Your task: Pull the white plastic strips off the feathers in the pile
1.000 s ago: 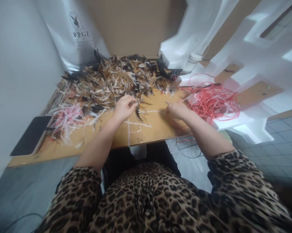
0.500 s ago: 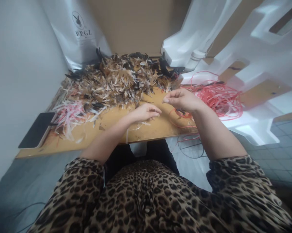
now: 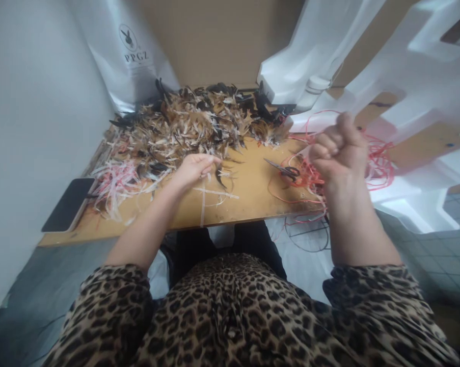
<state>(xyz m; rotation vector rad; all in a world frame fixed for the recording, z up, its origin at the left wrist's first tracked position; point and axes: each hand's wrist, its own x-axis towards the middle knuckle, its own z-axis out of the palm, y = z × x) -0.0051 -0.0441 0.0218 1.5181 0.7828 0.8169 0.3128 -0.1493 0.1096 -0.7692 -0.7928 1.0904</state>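
My left hand (image 3: 197, 169) is pinched over the table, at the front edge of a heap of brown, black and white feathers (image 3: 191, 120). A dark curved feather (image 3: 220, 178) and thin brown ones lie right by its fingertips; whether they are in the pinch I cannot tell. Raised at the right, my right hand (image 3: 340, 148) is curled closed in front of a tangle of red and pink plastic strips (image 3: 380, 158). What it holds, if anything, is hidden. Dark-handled scissors (image 3: 285, 169) rest on the table to its left.
A phone (image 3: 67, 204) lies at the left edge of the wooden table (image 3: 252, 199), beside pink and white strips (image 3: 117, 186). Pale strips (image 3: 218, 193) cross near the front edge. A white bottle (image 3: 314, 92) and white plastic sheeting (image 3: 291, 66) stand at the back right.
My hands have drawn apart: the left moved left to the feathers, the right moved right, rose and curled closed. The scissors and the crossed pale strips now show more fully.
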